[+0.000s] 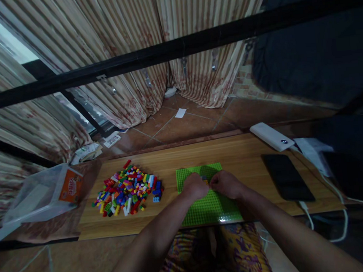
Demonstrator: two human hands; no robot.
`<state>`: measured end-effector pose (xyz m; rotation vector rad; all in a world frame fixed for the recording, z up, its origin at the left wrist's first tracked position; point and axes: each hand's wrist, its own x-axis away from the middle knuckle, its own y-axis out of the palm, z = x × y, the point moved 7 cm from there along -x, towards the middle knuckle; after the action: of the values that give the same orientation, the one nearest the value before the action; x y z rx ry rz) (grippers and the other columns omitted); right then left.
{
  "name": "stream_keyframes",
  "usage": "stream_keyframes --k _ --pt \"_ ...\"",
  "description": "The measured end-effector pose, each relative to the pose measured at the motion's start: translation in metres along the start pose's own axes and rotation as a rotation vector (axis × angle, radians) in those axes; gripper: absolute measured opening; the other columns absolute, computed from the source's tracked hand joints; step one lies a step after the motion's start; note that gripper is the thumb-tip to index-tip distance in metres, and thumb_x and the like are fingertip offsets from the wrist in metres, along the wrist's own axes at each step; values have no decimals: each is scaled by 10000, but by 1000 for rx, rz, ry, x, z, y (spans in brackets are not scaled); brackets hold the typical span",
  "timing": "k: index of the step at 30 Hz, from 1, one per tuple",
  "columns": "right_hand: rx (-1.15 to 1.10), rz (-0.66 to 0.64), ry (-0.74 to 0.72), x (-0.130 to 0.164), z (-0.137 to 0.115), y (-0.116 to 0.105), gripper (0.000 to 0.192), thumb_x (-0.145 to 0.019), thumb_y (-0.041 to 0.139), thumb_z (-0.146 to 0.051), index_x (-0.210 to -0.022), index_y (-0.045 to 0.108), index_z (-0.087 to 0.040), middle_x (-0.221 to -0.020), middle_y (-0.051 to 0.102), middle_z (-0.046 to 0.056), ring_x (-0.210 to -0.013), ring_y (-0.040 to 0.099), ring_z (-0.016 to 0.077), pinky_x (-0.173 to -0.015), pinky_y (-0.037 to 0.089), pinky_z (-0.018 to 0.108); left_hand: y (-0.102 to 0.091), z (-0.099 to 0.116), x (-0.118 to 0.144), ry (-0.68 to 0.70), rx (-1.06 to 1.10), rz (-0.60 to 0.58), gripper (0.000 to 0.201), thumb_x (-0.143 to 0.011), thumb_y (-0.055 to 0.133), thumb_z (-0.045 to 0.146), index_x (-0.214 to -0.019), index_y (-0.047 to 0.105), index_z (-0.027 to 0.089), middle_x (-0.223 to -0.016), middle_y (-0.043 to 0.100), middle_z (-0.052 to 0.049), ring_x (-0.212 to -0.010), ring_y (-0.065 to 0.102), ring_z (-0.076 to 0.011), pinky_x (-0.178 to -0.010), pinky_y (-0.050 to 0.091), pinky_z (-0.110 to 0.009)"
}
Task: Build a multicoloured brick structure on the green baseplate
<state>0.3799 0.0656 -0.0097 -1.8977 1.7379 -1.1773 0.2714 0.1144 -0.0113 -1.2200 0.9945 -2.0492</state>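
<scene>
1. Head view is showing both hands meeting over a green baseplate (207,208) that is lying flat on the near edge of a wooden board (234,152).
2. Left hand (195,186) is resting on the plate with its fingers curled inward — how tightly they are closing I cannot tell.
3. Right hand (225,184) is sitting just beside it, fingers bent toward the left one; whether it is gripping anything is unclear.
4. Between the fingertips a small brick (204,179) is peeking out, grey and orange, sitting on the plate's upper middle; which hand is holding it I cannot tell.
5. Left of the plate, a heap of coloured bricks (127,191) is lying on the board — apart from both hands.
6. Further left, a clear plastic box (40,197) is lying tipped on its side.
7. On the right, a dark phone (286,176) and a white power bank (272,136) are lying on the board.
</scene>
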Motion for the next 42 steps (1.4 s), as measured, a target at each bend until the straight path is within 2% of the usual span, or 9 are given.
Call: stream_keyframes --k 5,8,12,15,19,22,28,35,42 --pt "-76 10 -33 3 1 -1 187 -718 593 -266 -664 741 -166 -562 657 20 -550 570 135 -505 352 229 -15 4 20 76 53 46 190 -743 565 165 -820 732 115 -797 720 -106 -785 671 -206 -669 488 -240" --pt "-133 55 -42 6 6 -6 257 -786 543 -314 -701 725 -155 -599 673 24 -562 595 136 -535 423 224 -24 -7 45 156 142 89 225 -801 499 169 -782 723 157 -761 711 -35 -755 645 -151 -681 470 -215" --pt "-146 267 -3 1 7 -25 364 -893 389 -322 -976 698 -149 -854 722 81 -764 661 179 -680 506 281 -32 -45 80 215 479 315 256 -839 442 188 -782 691 170 -748 688 -5 -725 615 -130 -669 452 -215" --pt "-120 410 -34 -10 -16 -32 405 -928 342 -348 -1157 625 -170 -1141 668 114 -1048 609 211 -903 470 350 -18 -72 99 183 629 414 232 -840 452 203 -770 671 171 -738 668 -10 -730 605 -138 -670 444 -225" --pt "72 477 -193 -25 -66 -11 526 -929 383 -466 -1314 509 -130 -1337 537 162 -1264 458 266 -1060 339 423 11 -85 115 164 686 378 190 -836 479 202 -762 653 180 -718 643 -6 -698 584 -132 -649 432 -218" --pt "272 486 -224 -33 -82 14 574 -944 356 -483 -1383 429 -121 -1432 444 175 -1342 366 290 -1096 254 490 22 -90 124 157 717 346 153 -816 500 170 -801 653 181 -723 641 -5 -683 575 -131 -636 428 -216" --pt "478 502 -242 -42 -74 38 632 -946 303 -544 -1410 386 -123 -1479 383 182 -1400 249 315 -1103 154 557 17 -105 132 86 807 342 137 -805 523 153 -836 655 170 -803 669 -29 -740 599 -144 -676 451 -225" --pt "564 472 -203 -61 -69 35 658 -946 232 -552 -1407 393 -112 -1462 401 188 -1371 292 329 -1073 215 553 8 -125 133 15 847 365 164 -826 512 181 -862 671 166 -873 697 -45 -784 618 -152 -714 473 -225" --pt "591 427 -202 -82 -61 33 711 -927 188 -587 -1454 332 -132 -1497 354 177 -1369 309 331 -1063 240 551 10 -124 121 73 735 353 209 -804 502 135 -875 694 180 -905 705 -45 -840 638 -160 -767 474 -222"
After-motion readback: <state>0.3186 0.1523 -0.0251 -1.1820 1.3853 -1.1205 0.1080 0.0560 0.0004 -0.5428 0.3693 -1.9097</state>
